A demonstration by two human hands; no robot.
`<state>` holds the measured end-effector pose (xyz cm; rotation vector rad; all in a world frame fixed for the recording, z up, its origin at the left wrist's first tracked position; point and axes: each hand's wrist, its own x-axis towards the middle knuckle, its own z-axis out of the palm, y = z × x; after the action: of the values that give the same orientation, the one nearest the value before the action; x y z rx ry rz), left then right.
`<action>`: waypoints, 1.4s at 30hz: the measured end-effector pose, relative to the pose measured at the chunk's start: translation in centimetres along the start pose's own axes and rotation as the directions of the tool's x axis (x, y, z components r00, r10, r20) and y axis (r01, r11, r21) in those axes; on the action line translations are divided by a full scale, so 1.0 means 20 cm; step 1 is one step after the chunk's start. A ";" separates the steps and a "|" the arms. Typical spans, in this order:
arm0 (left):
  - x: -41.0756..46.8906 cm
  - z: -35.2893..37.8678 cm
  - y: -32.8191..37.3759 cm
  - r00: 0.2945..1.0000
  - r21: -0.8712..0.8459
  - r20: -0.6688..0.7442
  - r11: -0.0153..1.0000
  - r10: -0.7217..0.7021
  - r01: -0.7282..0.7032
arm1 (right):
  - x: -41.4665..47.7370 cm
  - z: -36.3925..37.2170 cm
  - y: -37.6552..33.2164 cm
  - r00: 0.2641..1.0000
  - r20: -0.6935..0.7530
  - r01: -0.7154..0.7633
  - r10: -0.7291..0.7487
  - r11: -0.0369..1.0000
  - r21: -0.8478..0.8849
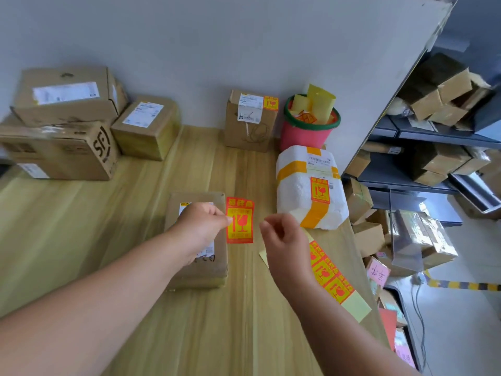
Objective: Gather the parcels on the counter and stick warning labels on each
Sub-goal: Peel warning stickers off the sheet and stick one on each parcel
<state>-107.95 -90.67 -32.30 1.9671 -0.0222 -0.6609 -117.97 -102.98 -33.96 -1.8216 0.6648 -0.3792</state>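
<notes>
Head view showed the flat brown cardboard parcel (pixel 196 240) at the middle of the pale wooden tabletop (pixel 81 226). Nearest, right of that parcel, lay a strip of red-and-yellow warning labels (pixel 329 275). The right hand (pixel 282 240) hovered beside it, fingers loosely curled and holding nothing. The left hand (pixel 202 223) pinched one peeled red-and-yellow label (pixel 240 220) just off the parcel's right edge. Beyond, the white foam parcel (pixel 309 185) and the small upright brown box (pixel 249 120) already carried labels; the stacked brown cartons (pixel 67 126) far left seemingly did not, though their hidden faces and blurred print left this uncertain.
</notes>
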 end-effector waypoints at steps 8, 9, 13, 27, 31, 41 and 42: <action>-0.05 -0.14 -0.05 0.998 -0.023 0.023 0.998 0.058 -0.057 | 0.07 0.16 -0.07 0.942 0.182 -0.305 0.282 0.945 0.117; -0.05 -0.16 -0.05 0.998 -0.028 0.026 0.998 0.058 -0.058 | 0.06 0.17 -0.07 0.938 0.194 -0.311 0.286 0.943 0.115; -0.05 -0.21 -0.09 0.998 -0.035 0.033 0.998 0.047 -0.046 | 0.06 0.22 -0.08 0.918 0.256 -0.335 0.304 0.938 0.085; -0.06 -0.38 -0.38 0.985 0.054 -0.127 0.991 -0.116 0.124 | -0.08 0.55 -0.08 0.855 0.341 -0.392 0.390 0.918 -0.066; -0.02 -0.41 -0.43 0.975 0.068 -0.149 0.982 -0.167 0.179 | -0.08 0.62 -0.04 0.866 0.298 -0.374 0.400 0.916 -0.143; 0.04 -0.38 -0.54 0.977 0.103 -0.140 0.980 -0.158 0.173 | -0.06 0.66 0.00 0.906 0.259 -0.216 0.335 0.892 -0.398; 0.05 -0.38 -0.54 0.978 0.100 -0.143 0.981 -0.153 0.168 | -0.05 0.66 0.01 0.909 0.257 -0.205 0.329 0.888 -0.412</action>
<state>-106.49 -79.42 -39.27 2.1342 0.1883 -0.6409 -111.55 -92.36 -38.52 -2.0536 0.7873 0.2519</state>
